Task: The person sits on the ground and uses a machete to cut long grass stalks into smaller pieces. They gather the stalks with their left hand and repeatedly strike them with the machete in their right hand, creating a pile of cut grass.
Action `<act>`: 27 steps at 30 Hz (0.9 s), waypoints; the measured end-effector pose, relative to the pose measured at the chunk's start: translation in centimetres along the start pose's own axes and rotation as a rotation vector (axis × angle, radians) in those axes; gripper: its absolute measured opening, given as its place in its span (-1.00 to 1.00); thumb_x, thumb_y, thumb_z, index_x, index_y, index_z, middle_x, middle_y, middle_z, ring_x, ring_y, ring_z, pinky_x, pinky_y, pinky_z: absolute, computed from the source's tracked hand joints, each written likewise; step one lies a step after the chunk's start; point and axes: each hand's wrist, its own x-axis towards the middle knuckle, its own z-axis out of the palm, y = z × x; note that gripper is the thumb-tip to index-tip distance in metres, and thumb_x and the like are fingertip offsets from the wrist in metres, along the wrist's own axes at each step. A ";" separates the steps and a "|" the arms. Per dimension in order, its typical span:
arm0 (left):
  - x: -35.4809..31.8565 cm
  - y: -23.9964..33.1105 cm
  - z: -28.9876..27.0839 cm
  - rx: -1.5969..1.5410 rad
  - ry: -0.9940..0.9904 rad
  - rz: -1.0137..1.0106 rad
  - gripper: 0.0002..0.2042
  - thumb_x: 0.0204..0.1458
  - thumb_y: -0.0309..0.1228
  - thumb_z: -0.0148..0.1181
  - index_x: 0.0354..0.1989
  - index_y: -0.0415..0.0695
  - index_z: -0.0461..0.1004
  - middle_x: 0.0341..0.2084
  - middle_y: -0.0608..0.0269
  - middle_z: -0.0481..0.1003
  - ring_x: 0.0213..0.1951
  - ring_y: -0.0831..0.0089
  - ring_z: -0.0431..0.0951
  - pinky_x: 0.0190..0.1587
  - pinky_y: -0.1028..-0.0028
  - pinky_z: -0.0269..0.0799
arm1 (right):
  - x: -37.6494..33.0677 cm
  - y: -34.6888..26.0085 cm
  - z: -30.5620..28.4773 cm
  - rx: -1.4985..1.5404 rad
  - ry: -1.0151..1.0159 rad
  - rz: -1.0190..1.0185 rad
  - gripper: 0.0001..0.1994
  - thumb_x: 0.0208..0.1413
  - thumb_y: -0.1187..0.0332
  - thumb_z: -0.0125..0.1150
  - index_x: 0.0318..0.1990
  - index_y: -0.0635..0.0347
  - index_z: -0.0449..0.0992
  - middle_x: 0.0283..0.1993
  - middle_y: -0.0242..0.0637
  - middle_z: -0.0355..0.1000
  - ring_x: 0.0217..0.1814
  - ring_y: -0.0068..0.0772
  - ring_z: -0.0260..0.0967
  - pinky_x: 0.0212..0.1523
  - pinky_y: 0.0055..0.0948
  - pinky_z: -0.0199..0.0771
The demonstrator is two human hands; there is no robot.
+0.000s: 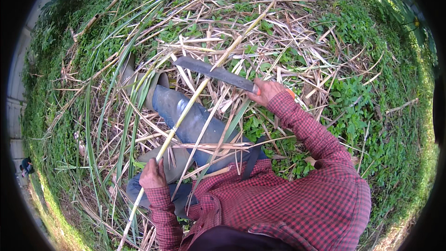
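Now left fingers [153,166] hold stalk [186,108], right fingers [260,86] machete [228,78].

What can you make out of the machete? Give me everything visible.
The machete has a long, broad, dark grey blade that looks like metal, with a blunt, rounded tip. Its handle shows orange at both ends of the grip; the person's right hand is closed around it, hiding the middle. The blade points left and slightly up the picture, crossing the long pale stalk. Whether its edge bites into the stalk can't be told.
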 end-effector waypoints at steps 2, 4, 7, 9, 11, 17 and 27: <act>0.4 -0.6 -0.6 0.038 0.128 0.008 -0.78 -0.01 -0.29 0.15 -0.48 -0.16 0.32 -0.64 0.12 0.33 -0.59 0.15 0.39 -0.56 0.27 0.27 | 4.3 5.6 -0.5 0.141 0.151 0.275 -0.45 -0.04 -0.14 0.04 -0.13 0.19 0.44 -0.32 0.01 0.48 -0.21 -0.04 0.46 -0.13 -0.17 0.45; 0.2 -2.7 -1.2 0.025 0.149 0.008 -0.79 -0.01 -0.28 0.15 -0.48 -0.16 0.34 -0.64 0.14 0.33 -0.60 0.18 0.38 -0.57 0.30 0.27 | 9.2 14.1 -0.8 0.170 0.192 0.576 -0.41 -0.06 -0.12 0.07 -0.09 0.26 0.44 -0.19 0.00 0.46 -0.15 -0.09 0.45 -0.09 -0.19 0.42; -1.1 -5.4 -0.8 0.000 0.122 -0.069 -0.80 -0.01 -0.29 0.16 -0.46 -0.16 0.36 -0.66 0.12 0.33 -0.62 0.16 0.37 -0.58 0.28 0.27 | 10.1 17.2 -0.4 0.063 0.224 0.521 -0.36 -0.08 -0.21 0.01 -0.11 0.24 0.46 -0.19 0.02 0.46 -0.13 -0.04 0.43 -0.04 -0.20 0.39; -2.1 -5.6 -1.1 -0.044 0.087 -0.086 -0.78 0.00 -0.26 0.15 -0.46 -0.16 0.35 -0.69 0.09 0.33 -0.64 0.13 0.37 -0.58 0.26 0.26 | 6.4 14.0 1.4 0.050 0.115 0.413 -0.33 -0.11 -0.26 -0.03 -0.17 0.22 0.49 -0.23 0.05 0.46 -0.15 0.01 0.43 -0.05 -0.19 0.38; -1.7 -5.3 -0.6 -0.085 -0.115 -0.118 -0.74 0.02 -0.22 0.12 -0.46 -0.19 0.34 -0.73 0.06 0.32 -0.66 0.09 0.35 -0.57 0.22 0.26 | 3.9 10.8 3.1 0.203 0.081 0.348 -0.32 -0.12 -0.26 -0.01 -0.20 0.27 0.50 -0.26 0.09 0.46 -0.19 0.01 0.43 -0.10 -0.18 0.39; -2.9 -6.5 -0.9 -0.482 -0.382 -0.144 -0.74 0.04 -0.21 0.08 -0.47 -0.17 0.34 -0.69 -0.09 0.37 -0.60 -0.09 0.39 -0.57 0.15 0.24 | -2.8 6.5 8.7 1.177 0.164 0.604 -0.45 -0.05 -0.13 0.13 -0.32 0.31 0.46 -0.70 -0.30 0.31 -0.75 -0.49 0.22 -0.73 -0.47 0.27; -8.1 -7.2 3.4 0.128 0.106 -0.108 -0.78 -0.08 -0.24 0.17 -0.43 -0.11 0.36 -0.64 0.24 0.30 -0.53 0.28 0.38 -0.49 0.32 0.27 | -4.1 -3.1 -0.5 0.007 0.228 -0.243 -0.55 -0.07 -0.02 0.18 -0.28 0.21 0.34 -0.54 -0.03 0.39 -0.50 0.01 0.39 -0.47 -0.15 0.37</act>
